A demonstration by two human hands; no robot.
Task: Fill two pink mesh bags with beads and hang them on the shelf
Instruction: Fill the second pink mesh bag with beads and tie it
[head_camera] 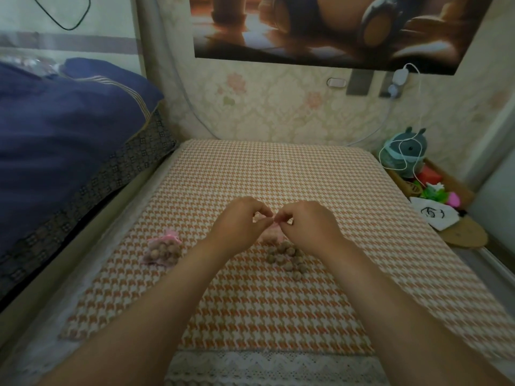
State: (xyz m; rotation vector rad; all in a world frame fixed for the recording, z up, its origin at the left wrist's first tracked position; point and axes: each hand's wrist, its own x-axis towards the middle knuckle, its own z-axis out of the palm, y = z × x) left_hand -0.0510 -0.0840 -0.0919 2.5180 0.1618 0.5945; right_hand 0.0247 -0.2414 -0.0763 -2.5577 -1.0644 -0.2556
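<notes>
A pink mesh bag (164, 250) full of brown beads lies closed on the orange houndstooth cloth (278, 174), left of my arms. A second pink mesh bag (271, 235) sits between my hands, mostly hidden by them. My left hand (239, 222) and my right hand (308, 222) both pinch its top at the middle, fingertips nearly touching. A loose pile of brown beads (287, 257) lies on the cloth just below the held bag, under my right wrist.
A dark blue quilt (64, 129) covers the bed at the left. At the right edge a wooden tray (446, 176) holds a green plush toy (404, 154), a white cable and small colourful items. A poster and wall sockets are on the floral wall behind.
</notes>
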